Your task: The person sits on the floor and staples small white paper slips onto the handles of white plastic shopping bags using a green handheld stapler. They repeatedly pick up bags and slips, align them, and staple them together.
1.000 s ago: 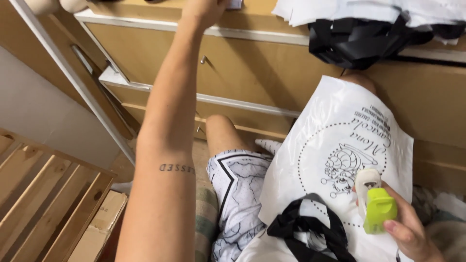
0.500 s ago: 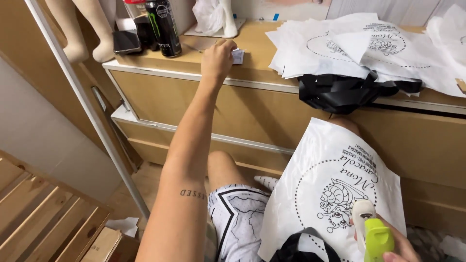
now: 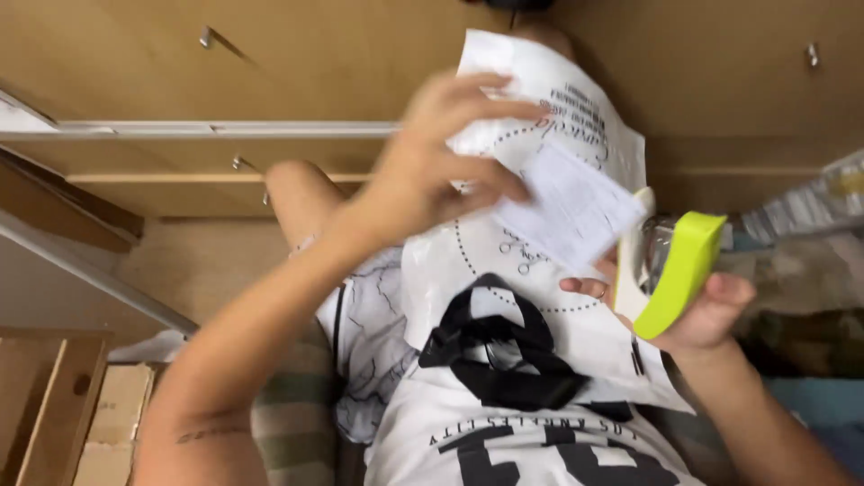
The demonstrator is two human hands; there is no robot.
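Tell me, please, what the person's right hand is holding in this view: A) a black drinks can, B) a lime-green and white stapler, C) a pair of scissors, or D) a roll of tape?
B: the right hand grips a lime-green and white stapler beside the white plastic bag on the lap, while the left hand brings a small white paper slip towards it.

A small packing or storage room, judging by wooden drawer units (image 3: 270, 81), printed plastic bags (image 3: 549, 180) and cardboard boxes (image 3: 112, 423).
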